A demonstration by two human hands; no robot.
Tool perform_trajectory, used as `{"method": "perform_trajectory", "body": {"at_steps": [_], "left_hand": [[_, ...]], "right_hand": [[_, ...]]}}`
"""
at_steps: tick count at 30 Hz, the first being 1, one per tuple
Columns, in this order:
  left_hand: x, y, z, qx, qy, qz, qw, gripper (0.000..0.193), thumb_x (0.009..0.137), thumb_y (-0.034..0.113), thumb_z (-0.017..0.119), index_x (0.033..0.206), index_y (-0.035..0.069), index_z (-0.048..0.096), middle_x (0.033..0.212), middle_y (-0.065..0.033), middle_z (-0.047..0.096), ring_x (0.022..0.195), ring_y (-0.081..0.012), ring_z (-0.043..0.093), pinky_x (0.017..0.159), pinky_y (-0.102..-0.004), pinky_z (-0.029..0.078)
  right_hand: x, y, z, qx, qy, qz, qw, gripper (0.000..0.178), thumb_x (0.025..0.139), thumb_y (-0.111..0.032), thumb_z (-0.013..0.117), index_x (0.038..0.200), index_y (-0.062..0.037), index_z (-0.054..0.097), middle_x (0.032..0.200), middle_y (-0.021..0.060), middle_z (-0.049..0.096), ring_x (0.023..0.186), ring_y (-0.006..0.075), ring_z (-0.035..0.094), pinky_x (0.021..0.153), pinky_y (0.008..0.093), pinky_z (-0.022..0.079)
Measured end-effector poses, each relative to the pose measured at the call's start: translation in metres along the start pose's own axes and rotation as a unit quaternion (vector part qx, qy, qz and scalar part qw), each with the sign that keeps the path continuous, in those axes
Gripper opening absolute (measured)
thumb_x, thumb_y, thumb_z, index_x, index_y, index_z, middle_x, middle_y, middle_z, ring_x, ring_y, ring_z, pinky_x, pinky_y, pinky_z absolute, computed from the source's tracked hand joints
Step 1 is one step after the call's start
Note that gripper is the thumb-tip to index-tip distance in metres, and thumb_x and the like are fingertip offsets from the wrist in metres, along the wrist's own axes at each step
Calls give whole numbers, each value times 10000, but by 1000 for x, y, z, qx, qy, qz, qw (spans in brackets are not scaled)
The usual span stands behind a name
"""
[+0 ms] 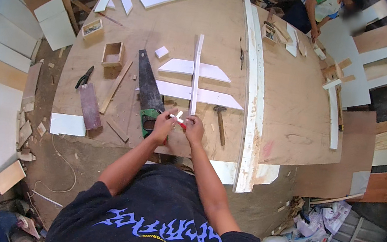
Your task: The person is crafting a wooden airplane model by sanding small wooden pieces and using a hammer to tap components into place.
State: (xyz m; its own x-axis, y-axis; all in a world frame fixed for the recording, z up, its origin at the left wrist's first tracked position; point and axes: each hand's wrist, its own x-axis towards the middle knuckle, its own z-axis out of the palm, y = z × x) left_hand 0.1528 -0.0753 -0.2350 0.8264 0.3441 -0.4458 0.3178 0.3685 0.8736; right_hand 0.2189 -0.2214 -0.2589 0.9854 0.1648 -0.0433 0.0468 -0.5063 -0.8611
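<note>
Both my hands meet at the near edge of the wooden worktable. My left hand [164,125] pinches a small white piece [178,116], shaped like a little cross. On its other side my right hand [194,129] has its fingers closed by the piece, and something red [182,126] shows under them; I cannot make out what it is. Just beyond, a long white strip [196,71] lies across two white boards with angled ends, the farther board [172,65] and the nearer board [217,97]. A green-handled handsaw [148,81] lies left of my left hand, a hammer [221,124] right of my right.
A long white beam [252,100] crosses the table on the right. Leftward lie pliers [85,77], an open wooden box [112,54], a box of small hardware [92,29] and a purplish block [90,106]. Another person [316,14] works at the far right. White panels lean along the left.
</note>
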Motion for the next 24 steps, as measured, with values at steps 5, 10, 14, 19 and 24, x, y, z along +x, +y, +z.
{"method": "perform_trajectory", "body": {"at_steps": [5,10,14,19,24], "left_hand": [[32,-3,23,196,79,108,971,467,926,25,628,1393,21,636,1317,-206,690,1172,-327,673,1029,-401,506],[36,-3,4,334,85,186,920,420,916,49,617,1334,28,656,1247,-239,685,1177,-434,644,1027,-476,511],[29,17,-8,330,49,167,928,426,925,61,612,1350,47,644,1268,-205,680,1184,-424,636,1070,-522,475],[25,33,-33,471,70,110,872,414,915,79,611,1328,103,638,1213,-174,647,1195,-388,621,1170,-738,213],[9,36,-50,595,97,99,791,470,848,113,664,1316,120,631,1184,-144,627,1204,-381,612,1171,-813,71]], "right_hand": [[-4,-4,-12,-124,21,-44,991,104,897,-131,751,983,-80,778,980,133,718,870,307,722,778,405,559],[5,-14,-5,-126,40,-48,990,103,893,-131,751,983,-86,776,988,128,725,868,326,723,775,418,556],[25,-20,5,-112,66,-19,991,119,907,-138,721,1015,-111,766,1054,136,730,953,352,713,825,453,551],[42,-33,5,-142,74,-5,987,130,904,-162,740,1018,-112,775,1053,132,749,927,345,729,809,425,561],[48,-33,-5,-140,47,-97,984,134,907,-137,736,1031,-99,770,1178,124,733,959,346,725,836,424,565]]}}
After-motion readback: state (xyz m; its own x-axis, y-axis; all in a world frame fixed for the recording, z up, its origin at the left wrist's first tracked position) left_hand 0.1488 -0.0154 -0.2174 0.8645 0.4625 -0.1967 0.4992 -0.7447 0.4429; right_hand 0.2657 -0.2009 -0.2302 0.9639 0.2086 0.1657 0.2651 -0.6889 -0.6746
